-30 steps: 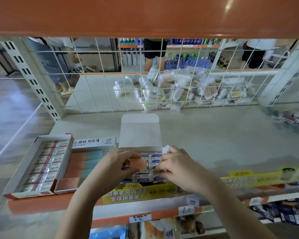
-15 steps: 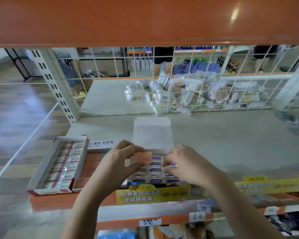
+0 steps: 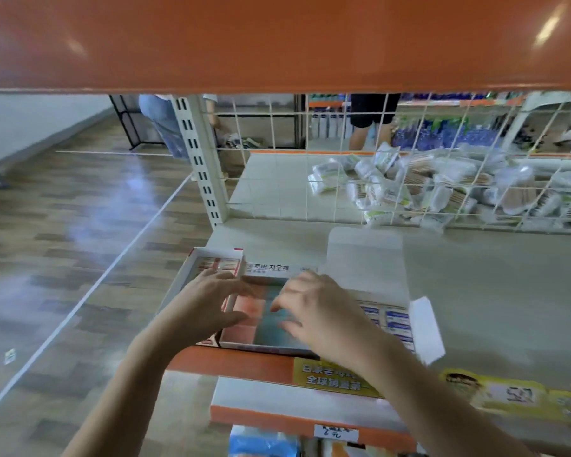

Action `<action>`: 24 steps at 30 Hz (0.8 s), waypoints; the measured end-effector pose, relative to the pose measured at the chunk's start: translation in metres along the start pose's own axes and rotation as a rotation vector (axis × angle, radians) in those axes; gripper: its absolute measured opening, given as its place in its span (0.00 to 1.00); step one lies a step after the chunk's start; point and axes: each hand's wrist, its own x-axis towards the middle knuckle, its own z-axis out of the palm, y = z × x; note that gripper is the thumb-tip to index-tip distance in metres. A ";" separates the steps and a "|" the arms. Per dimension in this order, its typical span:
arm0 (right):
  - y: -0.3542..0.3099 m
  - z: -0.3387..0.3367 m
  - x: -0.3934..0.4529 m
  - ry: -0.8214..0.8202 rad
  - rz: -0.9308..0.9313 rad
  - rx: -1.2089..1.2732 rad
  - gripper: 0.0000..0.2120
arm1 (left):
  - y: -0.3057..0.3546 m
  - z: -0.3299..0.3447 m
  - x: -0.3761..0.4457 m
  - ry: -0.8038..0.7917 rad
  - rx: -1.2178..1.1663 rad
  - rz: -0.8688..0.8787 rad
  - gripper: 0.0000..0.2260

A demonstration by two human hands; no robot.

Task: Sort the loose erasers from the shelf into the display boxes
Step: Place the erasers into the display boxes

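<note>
Head view: both hands hover over the middle display box (image 3: 264, 324) of pink and teal erasers (image 3: 254, 308), left hand (image 3: 208, 305) and right hand (image 3: 317, 311) with fingers spread, gripping nothing. These erasers look light, firm and film-wrapped, probably slick, so I'd pinch one by its long edges

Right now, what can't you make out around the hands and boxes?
- Head view: whether the left hand holds an eraser; motion blur and curled fingers hide its grip.
- White cardboard box of blue-labelled erasers: partly behind the right hand.
- Yellow shelf-edge strip: print blurred.
</note>
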 end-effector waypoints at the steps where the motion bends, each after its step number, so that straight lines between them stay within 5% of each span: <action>1: -0.005 0.005 0.002 -0.022 -0.011 -0.026 0.14 | -0.004 0.000 -0.001 -0.028 0.026 0.003 0.16; 24: -0.017 0.031 0.005 -0.194 -0.040 -0.122 0.14 | -0.008 -0.004 0.022 -0.234 0.216 0.089 0.11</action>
